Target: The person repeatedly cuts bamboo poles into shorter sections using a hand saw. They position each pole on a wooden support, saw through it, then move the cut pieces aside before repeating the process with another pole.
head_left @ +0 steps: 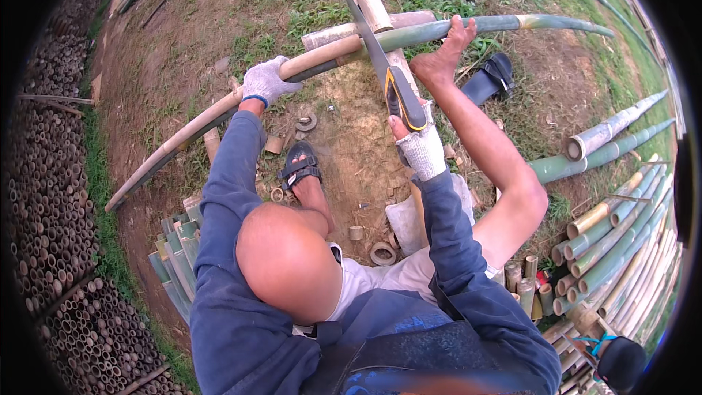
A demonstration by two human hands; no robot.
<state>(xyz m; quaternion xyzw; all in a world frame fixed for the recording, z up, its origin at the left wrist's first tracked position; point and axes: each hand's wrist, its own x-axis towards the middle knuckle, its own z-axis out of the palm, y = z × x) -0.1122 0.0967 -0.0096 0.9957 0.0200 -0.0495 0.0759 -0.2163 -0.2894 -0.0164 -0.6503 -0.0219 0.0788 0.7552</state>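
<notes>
A long bamboo pole (322,56), tan on the left and green on the right, lies across in front of me over short bamboo pieces. My left hand (270,82), in a white knitted glove, is closed around its tan part. My right hand (423,148), also gloved with the thumb bare, grips the black and yellow handle of a hand saw (371,45). The blade crosses the pole near where tan meets green; whether its teeth have cut in cannot be told. My bare right foot (442,58) presses on the green part, right of the blade.
Thick bamboo lengths (371,9) support the pole. An empty black sandal (491,79) lies beyond my right foot. Cut bamboo rings (382,253) litter the ground between my legs. Bamboo stacks stand at the right (621,230), beside my left thigh (178,256) and far left (55,212).
</notes>
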